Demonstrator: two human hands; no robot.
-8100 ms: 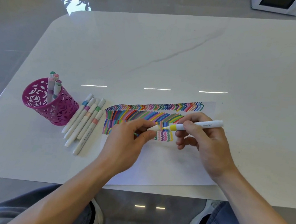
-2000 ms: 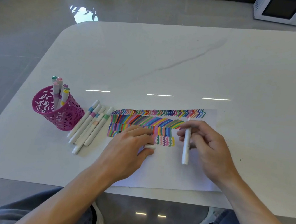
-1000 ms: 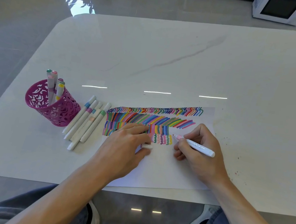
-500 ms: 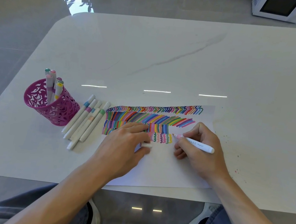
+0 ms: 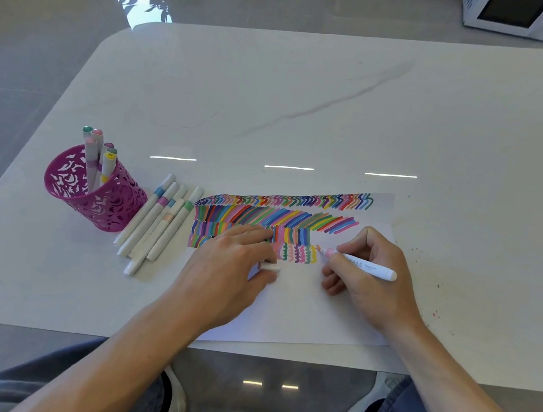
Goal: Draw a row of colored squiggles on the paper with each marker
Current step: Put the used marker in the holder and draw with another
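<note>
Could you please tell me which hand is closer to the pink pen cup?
Left. The left hand, pinching a white cap, rests on the paper right of the pink cup and loose markers; the right hand, gripping the marker, lies farther right.

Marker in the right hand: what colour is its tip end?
Pale pink at the tip of the marker, with a white barrel; the head view shows it best.

Small dark print runs along the white barrel of the marker (image 5: 364,266) gripped in my right hand (image 5: 370,284); characters too small and blurred to make out; nothing else lettered is legible.
</note>
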